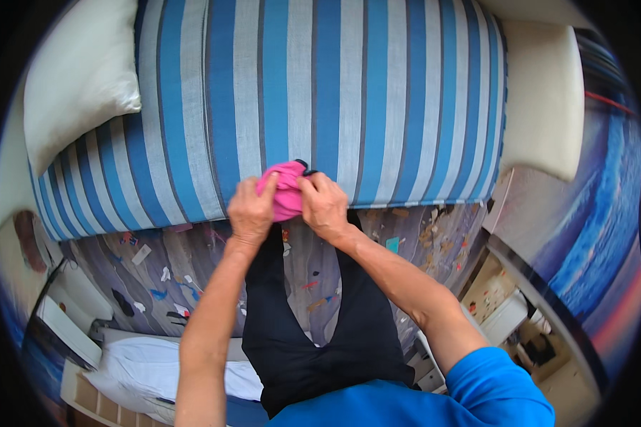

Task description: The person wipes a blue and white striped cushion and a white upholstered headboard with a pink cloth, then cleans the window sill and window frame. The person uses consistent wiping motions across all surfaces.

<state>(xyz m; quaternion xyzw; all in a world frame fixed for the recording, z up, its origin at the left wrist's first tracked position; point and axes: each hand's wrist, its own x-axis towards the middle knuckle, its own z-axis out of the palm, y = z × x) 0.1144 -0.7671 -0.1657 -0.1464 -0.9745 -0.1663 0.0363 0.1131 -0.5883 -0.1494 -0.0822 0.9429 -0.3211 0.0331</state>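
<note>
Between my hands is a bunched bright pink cloth (286,193) with a small dark patch at its upper edge. My left hand (252,212) grips its left side, thumb on top. With fingers closed, my right hand (325,207) pinches the right side. The folds hide what kind of cloth item it is. Both hands are over the front edge of a sofa seat covered in blue, grey and white striped fabric (327,92), just above my knees.
A white cushion (85,78) lies on the seat's left end, and a cream armrest (545,99) bounds its right. Scraps of paper and debris litter the grey floor (214,260). Behind me, white bedding (146,363) shows at lower left, and an open drawer-like compartment (509,299) at right.
</note>
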